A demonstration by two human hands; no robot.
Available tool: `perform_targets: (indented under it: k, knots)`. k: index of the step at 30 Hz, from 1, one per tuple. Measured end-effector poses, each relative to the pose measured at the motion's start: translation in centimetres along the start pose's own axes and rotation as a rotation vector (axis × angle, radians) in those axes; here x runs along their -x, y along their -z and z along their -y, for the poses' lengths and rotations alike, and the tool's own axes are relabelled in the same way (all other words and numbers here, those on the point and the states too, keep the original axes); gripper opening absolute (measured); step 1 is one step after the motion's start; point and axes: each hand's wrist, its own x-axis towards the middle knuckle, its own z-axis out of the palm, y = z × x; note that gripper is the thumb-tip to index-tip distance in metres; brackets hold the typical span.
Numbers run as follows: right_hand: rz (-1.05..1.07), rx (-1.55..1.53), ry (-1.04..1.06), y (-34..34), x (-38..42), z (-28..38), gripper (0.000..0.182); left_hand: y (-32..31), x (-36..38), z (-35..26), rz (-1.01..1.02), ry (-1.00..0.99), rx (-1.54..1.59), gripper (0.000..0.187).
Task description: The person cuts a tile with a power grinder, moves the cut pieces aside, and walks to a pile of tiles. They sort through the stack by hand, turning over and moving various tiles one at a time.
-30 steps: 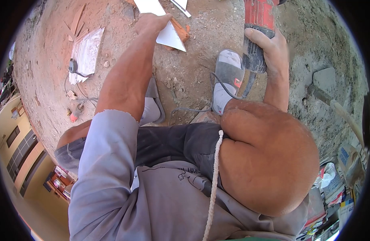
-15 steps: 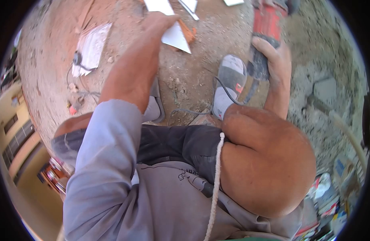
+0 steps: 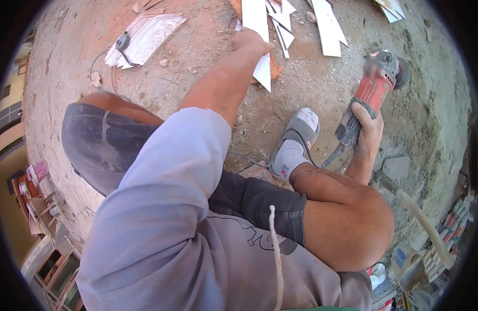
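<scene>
My left hand [image 3: 250, 42] is closed over a long white tile strip [image 3: 262, 73] with a pointed end, thumb across its face; the fingers' undersides are hidden. Beneath that strip shows an orange block [image 3: 275, 67] on the ground. In my right hand [image 3: 369, 123] is a red and black angle grinder [image 3: 371, 96], held by its body off to the right of the tile. Its disc [image 3: 403, 73] points away to the upper right, apart from the tile. A grey cord trails from the grinder's rear past my sandalled foot [image 3: 303, 129].
Cut white tile pieces [image 3: 326, 28] lie on the dusty ground ahead, with more at the upper right. A stack of tiles [image 3: 153, 37] with a small dark device [image 3: 123, 41] on top is at the upper left. A pale pole [image 3: 423, 223] stands at the lower right.
The view has shifted, so the tiles and grinder sit lower and more of them shows. The grinder's head and disc have come fully into view. My left hand stays on the tile strip.
</scene>
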Motion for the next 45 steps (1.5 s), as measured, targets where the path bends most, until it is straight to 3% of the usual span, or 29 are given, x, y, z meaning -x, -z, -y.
perform_targets:
  k: [8, 12, 18, 23, 24, 30, 32, 38, 43, 45]
  knots:
    - [0.003, -0.002, -0.017, 0.0, 1.1, 0.5, 0.038, -0.9, -1.6, 0.6, -0.005, -0.09, -0.114, 0.096]
    - [-0.014, 0.027, -0.039, -0.3, 1.4, 1.2, 0.04, -1.5, -2.8, 1.0, 0.041, -0.06, -0.028, 0.096]
    - [0.015, 0.047, -0.014, -0.2, 1.2, 1.3, 0.044, -2.6, -5.0, 1.4, -0.038, -0.087, -0.102, 0.096]
    - [0.005, 0.095, 0.009, 0.1, 0.9, 1.6, 0.048, -1.8, -5.1, 1.4, 0.147, -0.031, -0.044, 0.106]
    - [-0.004, 0.109, 0.035, 0.0, 0.7, 1.5, 0.049, -1.3, -4.2, 1.1, 0.078, -0.045, -0.138, 0.107]
    - [0.029, 0.079, 0.108, -0.9, -1.9, 1.0, 0.056, 0.8, -1.2, 0.5, 0.081, -0.011, -0.058, 0.093]
    - [0.066, 0.175, 0.118, -1.8, -3.7, 0.9, 0.058, 0.8, -1.1, 0.6, 0.099, -0.011, -0.025, 0.101]
    - [0.294, 0.373, 0.167, -5.7, -10.8, -0.2, 0.067, 1.7, -0.3, 0.0, 0.11, 0.049, 0.014, 0.097]
    - [0.411, 0.414, 0.284, -10.7, -14.6, -0.4, 0.071, 0.5, 0.1, 0.2, -0.012, 0.097, 0.134, 0.095]
    - [0.571, 0.468, 0.25, -12.6, -16.4, -0.7, 0.072, -0.2, 0.3, 0.4, -0.051, 0.092, 0.13, 0.094]
